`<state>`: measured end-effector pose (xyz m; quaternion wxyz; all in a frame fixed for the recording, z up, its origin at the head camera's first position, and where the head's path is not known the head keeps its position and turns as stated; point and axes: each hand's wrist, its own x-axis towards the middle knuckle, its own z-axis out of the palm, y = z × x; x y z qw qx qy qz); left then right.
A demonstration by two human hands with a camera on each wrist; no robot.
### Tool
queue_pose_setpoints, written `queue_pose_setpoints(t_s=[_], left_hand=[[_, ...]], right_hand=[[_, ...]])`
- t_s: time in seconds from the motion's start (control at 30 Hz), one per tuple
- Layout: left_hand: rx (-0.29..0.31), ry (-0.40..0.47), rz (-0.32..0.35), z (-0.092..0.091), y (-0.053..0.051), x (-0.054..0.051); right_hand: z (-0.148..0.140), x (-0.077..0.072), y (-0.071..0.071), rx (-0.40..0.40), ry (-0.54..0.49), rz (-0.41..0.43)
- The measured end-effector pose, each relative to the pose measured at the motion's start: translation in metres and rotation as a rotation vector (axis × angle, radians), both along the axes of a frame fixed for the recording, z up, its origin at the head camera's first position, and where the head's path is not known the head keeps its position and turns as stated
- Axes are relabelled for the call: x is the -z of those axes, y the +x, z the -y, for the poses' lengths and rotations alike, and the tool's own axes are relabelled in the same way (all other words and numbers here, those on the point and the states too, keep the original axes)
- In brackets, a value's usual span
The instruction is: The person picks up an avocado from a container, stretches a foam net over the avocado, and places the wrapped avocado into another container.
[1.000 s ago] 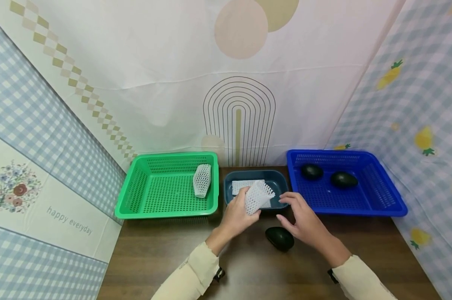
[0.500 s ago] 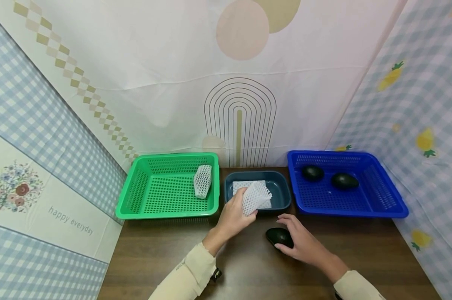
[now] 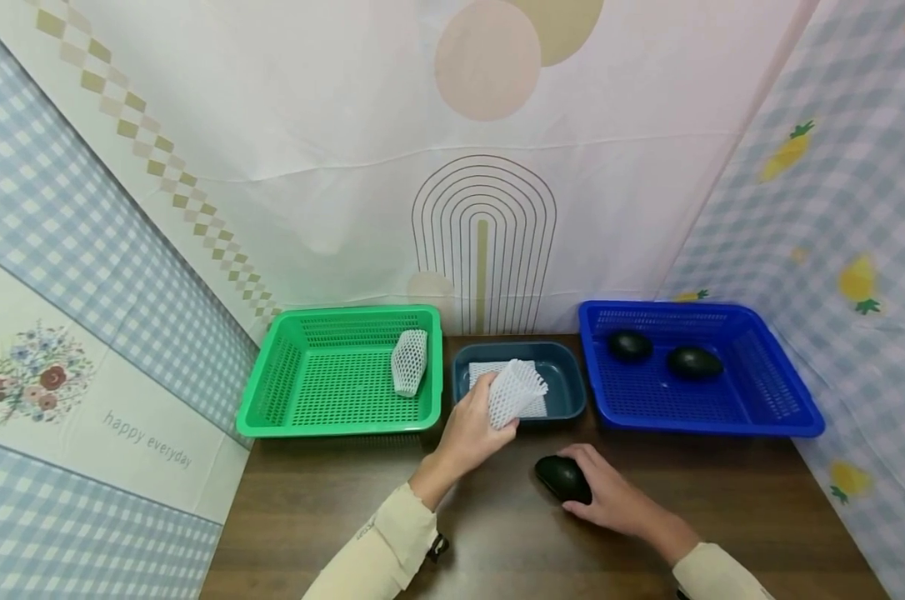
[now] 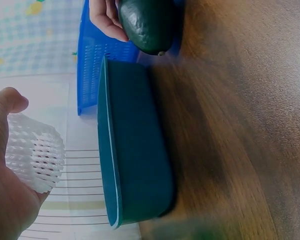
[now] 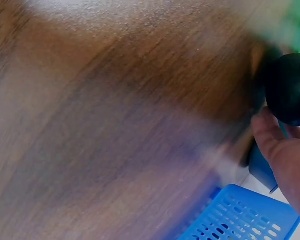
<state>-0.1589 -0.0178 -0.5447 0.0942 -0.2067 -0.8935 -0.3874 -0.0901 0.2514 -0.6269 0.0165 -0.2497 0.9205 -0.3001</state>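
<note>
Two hands are at work over a brown wood-grain tabletop [image 3: 512, 537]. Head view: the left hand [image 3: 473, 427] grips a white foam-mesh sleeve [image 3: 514, 395] over a dark teal plastic tray [image 3: 570, 388]; the right hand [image 3: 606, 493] holds a dark green, oval avocado [image 3: 560, 477] on or just above the tabletop, right of and this side of the sleeve, its long axis slanting from far left to near right. Left wrist view: glossy, faintly bumpy skin with a small stem nub [image 4: 161, 53]. Right wrist view: the avocado looks nearly black, fingers against it.
</note>
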Motion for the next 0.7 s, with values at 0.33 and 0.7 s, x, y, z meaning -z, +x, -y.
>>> queue_pose_setpoints(t_s=[0.33, 0.7], left_hand=[[-0.009, 0.005, -0.036, -0.002, 0.0, 0.0], [0.003, 0.011, -0.074, -0.002, 0.001, -0.001]], right_hand=[[-0.003, -0.014, -0.004, -0.012, -0.028, -0.066], [-0.01, -0.066, -0.017, 0.027, -0.074, -0.147]])
